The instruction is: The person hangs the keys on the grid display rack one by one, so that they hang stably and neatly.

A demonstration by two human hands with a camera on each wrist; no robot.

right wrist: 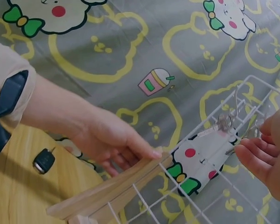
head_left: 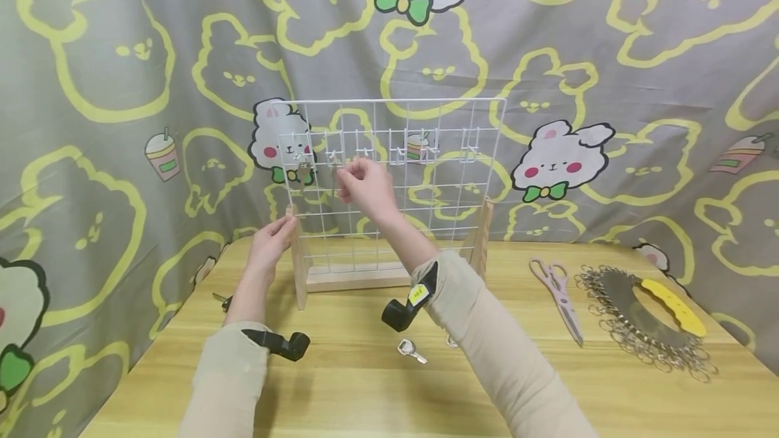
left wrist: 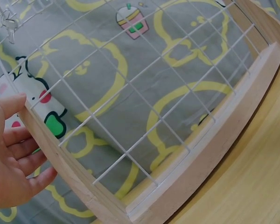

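A white wire grid rack [head_left: 389,99] stands upright in wooden side posts. My left hand [head_left: 272,243] holds the top of the left wooden post [left wrist: 70,175], thumb on one side and fingers on the other. My right hand [head_left: 371,188] is raised before the grid near the white hooks [head_left: 398,154]. In the right wrist view, its curled fingers pinch a key [right wrist: 250,135] at a hook; the fingers partly hide it. Another key [head_left: 303,171] hangs from the leftmost hook, beside the right hand.
A silver key [head_left: 412,351] lies on the table, with another metal piece [head_left: 452,341] half hidden by the right sleeve. A black car key [right wrist: 44,161] lies left of the rack. Pink scissors [head_left: 561,303] and a yellow-handled plate [head_left: 672,306] edged with several rings lie right.
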